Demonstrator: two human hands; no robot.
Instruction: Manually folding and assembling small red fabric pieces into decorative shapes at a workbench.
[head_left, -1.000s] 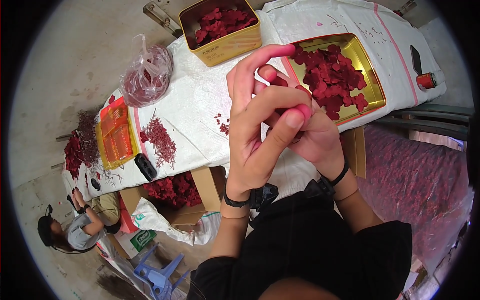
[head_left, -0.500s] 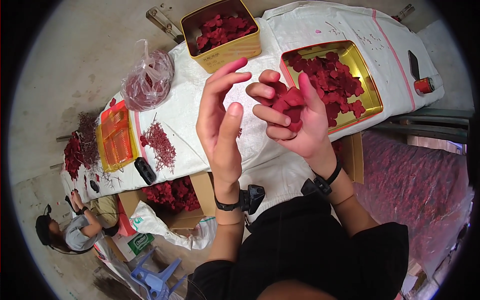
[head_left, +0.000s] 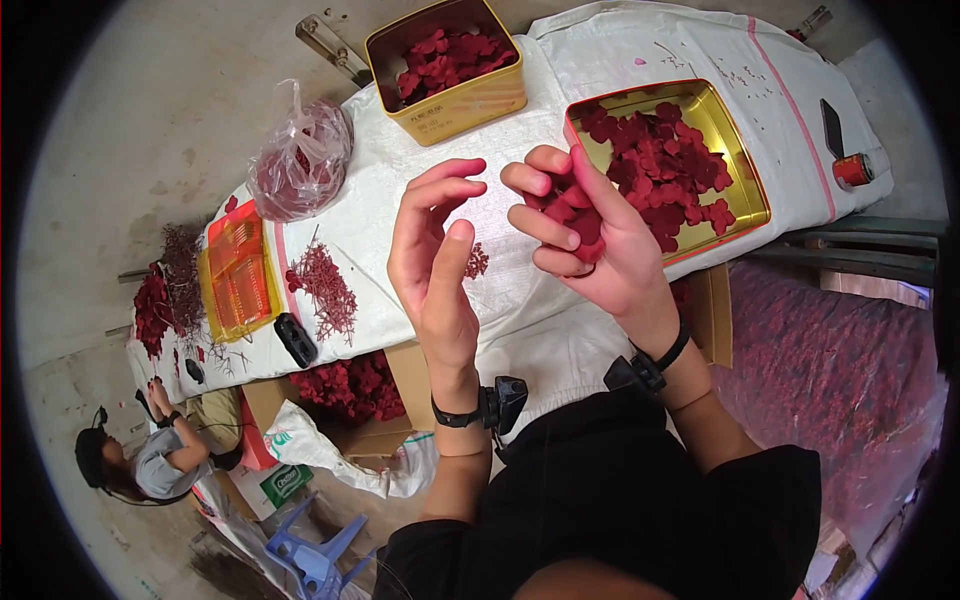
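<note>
the white-sheeted table shows a broad stretch between the gold tin at its far edge (dark characters printed on the tin's side) and its near edge; a narrow gap parts tin from shallow gold tray. over the near side, the right hand is curled half closed around dark red petals; beside it, the left hand is loosely open, holding nothing.

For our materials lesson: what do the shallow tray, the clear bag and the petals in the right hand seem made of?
Tray: probably metal, its gold inside shiny with glare. Bag: likely thin plastic, see-through, crinkled and glossy. Petals: matt, deep red; plant or cloth, the look leaves open.
</note>
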